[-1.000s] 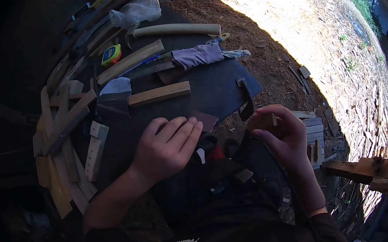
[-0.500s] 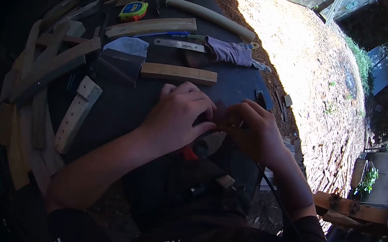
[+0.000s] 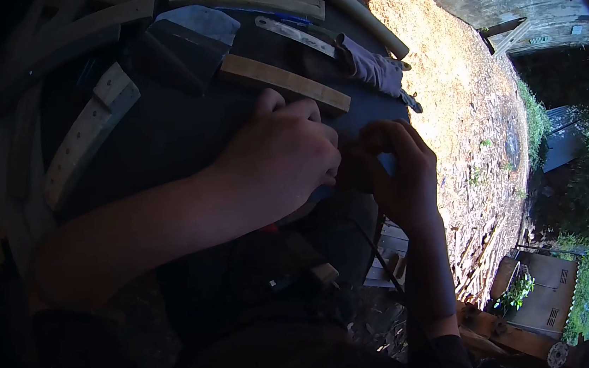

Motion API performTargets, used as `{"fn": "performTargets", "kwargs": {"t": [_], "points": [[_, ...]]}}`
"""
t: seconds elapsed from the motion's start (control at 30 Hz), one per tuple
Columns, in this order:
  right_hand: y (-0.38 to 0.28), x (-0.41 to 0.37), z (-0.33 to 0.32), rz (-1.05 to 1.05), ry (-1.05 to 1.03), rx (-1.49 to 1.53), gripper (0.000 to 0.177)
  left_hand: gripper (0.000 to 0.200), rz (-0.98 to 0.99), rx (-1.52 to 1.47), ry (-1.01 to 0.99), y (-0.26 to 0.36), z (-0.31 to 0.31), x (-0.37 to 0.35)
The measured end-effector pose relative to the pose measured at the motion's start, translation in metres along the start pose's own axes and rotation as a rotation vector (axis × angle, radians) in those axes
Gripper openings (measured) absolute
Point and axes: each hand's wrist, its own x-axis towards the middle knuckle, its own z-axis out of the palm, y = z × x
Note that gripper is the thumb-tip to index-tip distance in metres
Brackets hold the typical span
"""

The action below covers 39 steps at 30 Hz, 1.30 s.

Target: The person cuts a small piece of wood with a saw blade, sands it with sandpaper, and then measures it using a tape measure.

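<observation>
My left hand (image 3: 291, 152) is closed, its fingers curled over a small, flat, dark reddish-brown piece (image 3: 354, 170). On the piece's other side is my right hand (image 3: 404, 170), with thumb and forefinger pinched at its edge. Shadow and my fingers hide most of the piece, so its kind cannot be made out. Just beyond my left knuckles a plain wooden block (image 3: 285, 82) lies on the dark tabletop (image 3: 170, 146). Behind that block are a metal ruler (image 3: 294, 36) and a greyish-purple cloth bundle (image 3: 372, 66).
A wooden piece with a row of holes (image 3: 91, 136) lies at left, near more wood strips (image 3: 81, 31). A grey-blue folded sheet (image 3: 201, 26), a blue pen (image 3: 291, 19) and a long curved handle (image 3: 356, 11) lie farther back. Sunlit, chip-strewn ground (image 3: 470, 96) borders the table's right edge.
The view has shifted, so the tabletop things sit higher in it. My right hand has moved up beside the left, and both still hold the dark piece. The hands look darker.
</observation>
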Motion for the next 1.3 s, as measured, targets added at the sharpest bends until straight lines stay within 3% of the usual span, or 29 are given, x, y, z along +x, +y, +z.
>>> {"fn": "performTargets", "kwargs": {"t": [0.07,0.17,0.37,0.57,0.77,0.93,1.07,1.2,1.3], "points": [[-0.007,0.001,0.001,-0.050,0.010,-0.067,0.030,0.008,-0.013,0.025,-0.005,0.000,-0.003,-0.001],[-0.012,-0.011,-0.002,0.110,-0.061,0.045,0.028,0.009,-0.030,0.048,-0.082,0.002,-0.010,-0.002],[-0.032,-0.015,0.000,0.031,-0.095,-0.040,0.028,0.012,-0.038,0.099,-0.058,0.003,-0.006,-0.002],[-0.027,-0.005,0.003,0.110,-0.100,0.024,0.029,0.013,-0.032,0.149,-0.043,0.005,-0.007,-0.001],[-0.001,-0.002,0.013,0.064,0.081,-0.006,0.028,0.012,-0.029,0.163,-0.052,0.006,-0.009,-0.002],[-0.042,-0.028,-0.004,0.079,-0.118,-0.004,0.025,0.010,-0.061,0.133,-0.055,0.008,-0.007,-0.002],[-0.022,-0.019,-0.002,0.211,0.145,0.082,0.025,0.009,-0.033,0.149,-0.036,0.005,-0.006,-0.003],[-0.026,-0.019,0.010,0.133,0.073,-0.023,0.025,0.007,-0.030,0.167,-0.009,0.007,-0.003,-0.003],[-0.040,-0.033,-0.005,0.149,-0.067,0.093,0.024,0.007,-0.071,0.164,-0.042,0.007,-0.008,-0.004]]}}
